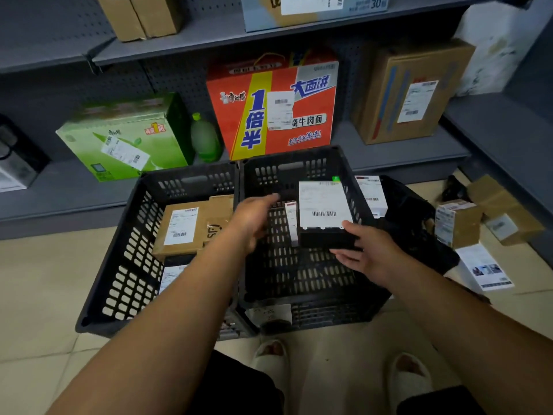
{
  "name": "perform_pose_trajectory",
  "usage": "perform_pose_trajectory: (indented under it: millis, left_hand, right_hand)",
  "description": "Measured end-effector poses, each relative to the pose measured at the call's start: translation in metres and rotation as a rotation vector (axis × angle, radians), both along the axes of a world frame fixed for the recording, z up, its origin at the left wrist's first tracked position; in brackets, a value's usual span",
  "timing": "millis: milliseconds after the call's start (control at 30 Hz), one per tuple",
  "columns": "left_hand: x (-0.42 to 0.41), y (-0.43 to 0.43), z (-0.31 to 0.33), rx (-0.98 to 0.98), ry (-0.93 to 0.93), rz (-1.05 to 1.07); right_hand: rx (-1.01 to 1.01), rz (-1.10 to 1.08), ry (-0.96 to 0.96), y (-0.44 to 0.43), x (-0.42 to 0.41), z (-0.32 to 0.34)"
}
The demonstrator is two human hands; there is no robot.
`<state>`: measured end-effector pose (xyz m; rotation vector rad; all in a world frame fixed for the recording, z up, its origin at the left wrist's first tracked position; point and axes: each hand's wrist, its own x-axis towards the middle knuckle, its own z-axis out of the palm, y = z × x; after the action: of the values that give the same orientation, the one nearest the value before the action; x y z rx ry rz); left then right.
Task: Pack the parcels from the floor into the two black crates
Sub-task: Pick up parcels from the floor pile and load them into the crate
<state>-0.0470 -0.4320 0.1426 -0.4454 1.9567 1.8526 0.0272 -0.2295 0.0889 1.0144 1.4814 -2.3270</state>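
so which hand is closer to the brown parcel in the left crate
Left. The left hand hovers just right of the brown parcel; the right hand is farther right, holding the black box.

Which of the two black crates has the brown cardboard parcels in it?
The left black plastic crate, with brown cardboard parcels inside; the right crate shows none.

Beige tiled floor (36, 280): left crate (128, 265) and right crate (314, 169), black, side by side; to their right a black bag (413, 223), small cardboard parcel (457, 223), larger cardboard parcel (505, 211), flat white parcel (484, 271). Grey bottom shelf (389, 151): green carton (125, 139), green bottle (205, 139), red carton (278, 106), brown box (410, 91).
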Motion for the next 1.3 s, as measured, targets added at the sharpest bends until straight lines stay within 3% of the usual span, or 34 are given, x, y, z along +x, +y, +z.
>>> perform_pose_trajectory:
  millis: [133, 233, 467, 900, 1300]
  left_hand:
    - [-0.031, -0.028, -0.056, -0.503, -0.066, 0.116]
    - [-0.042, -0.029, -0.102, -0.58, -0.169, 0.057]
    - [-0.06, -0.032, -0.166, -0.925, 0.007, 0.018]
    - [-0.062, -0.032, -0.174, -0.999, 0.068, 0.062]
    - [-0.064, -0.032, -0.182, -1.126, 0.056, 0.075]
  right_hand:
    - [0.052, 0.002, -0.139, -0.001, -0.014, -0.051]
    - [0.055, 0.026, -0.198, -0.013, -0.033, -0.089]
    - [-0.07, 0.113, -0.335, -0.05, -0.081, -0.154]
    - [-0.113, 0.17, -0.46, -0.084, -0.152, -0.24]
    - [-0.335, -0.193, -0.421, -0.088, -0.201, -0.278]
